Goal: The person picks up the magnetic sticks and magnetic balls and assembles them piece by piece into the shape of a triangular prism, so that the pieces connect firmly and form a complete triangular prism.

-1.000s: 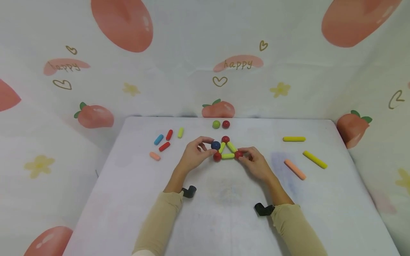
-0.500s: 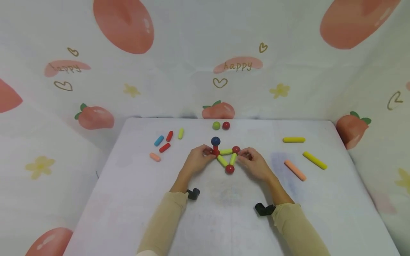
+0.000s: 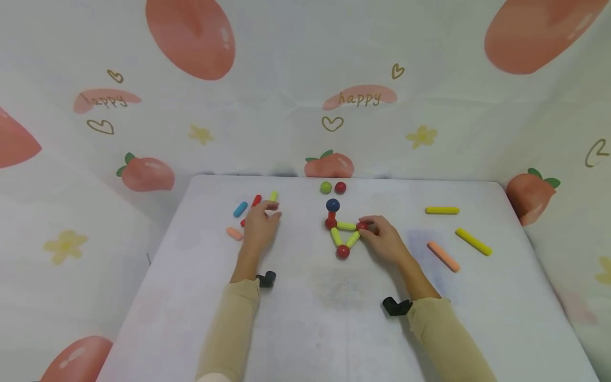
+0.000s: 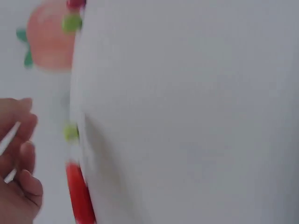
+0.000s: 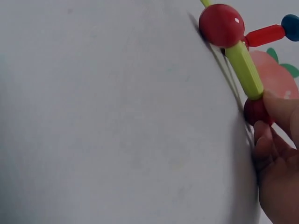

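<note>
Pale backdrop (image 3: 281,138) printed with peaches (image 3: 529,191), yellow flowers (image 3: 422,137), "happy" lettering (image 3: 360,98), white tabletop (image 3: 315,339), faint bluish patch (image 3: 421,241) at right, two yellow rods (image 3: 442,210), one orange rod (image 3: 444,257) nearby.

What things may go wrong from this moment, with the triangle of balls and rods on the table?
The triangle may twist if the right hand moves the red corner ball that it pinches. The dark blue ball, raised on a red rod that no hand touches, might then tip. The left hand, near the loose yellow-green rod, could knock it away.
</note>
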### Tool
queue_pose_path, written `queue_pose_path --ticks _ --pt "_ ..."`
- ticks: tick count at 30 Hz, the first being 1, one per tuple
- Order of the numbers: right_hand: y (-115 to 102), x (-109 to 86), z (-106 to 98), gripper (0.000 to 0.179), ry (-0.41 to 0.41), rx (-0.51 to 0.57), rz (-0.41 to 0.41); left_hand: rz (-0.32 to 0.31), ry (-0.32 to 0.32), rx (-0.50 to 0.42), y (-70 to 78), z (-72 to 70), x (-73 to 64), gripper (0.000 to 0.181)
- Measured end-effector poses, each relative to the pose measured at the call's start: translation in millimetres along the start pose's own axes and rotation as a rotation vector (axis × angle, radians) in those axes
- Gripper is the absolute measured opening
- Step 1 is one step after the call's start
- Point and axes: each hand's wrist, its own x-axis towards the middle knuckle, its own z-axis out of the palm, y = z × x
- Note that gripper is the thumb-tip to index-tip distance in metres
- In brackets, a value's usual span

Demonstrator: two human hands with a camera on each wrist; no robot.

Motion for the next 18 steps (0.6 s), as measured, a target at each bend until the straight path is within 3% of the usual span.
queue_pose_path --ticks 5,10,15,18 --pt "2.4 -4.4 -2.0 0.038 -0.006 0.041 0.005 -0.027 0.060 0.191 -28.1 -34.5 12.6 0.034" --pt "2.1 -5.3 -2.2 0.039 -0.008 0.050 0.021 -0.060 0.021 0.334 -38.4 -45.6 18.3 0.037" --pt "3.3 -4.7 -1.0 0.040 -0.005 0.060 0.031 -0.078 -0.035 0.372 -42.8 -42.6 18.4 0.032" --pt "4.0 -5.0 -0.6 0.041 -0.007 0.060 0.034 -0.051 -0.026 0.275 -39.0 -40.4 15.7 0.030"
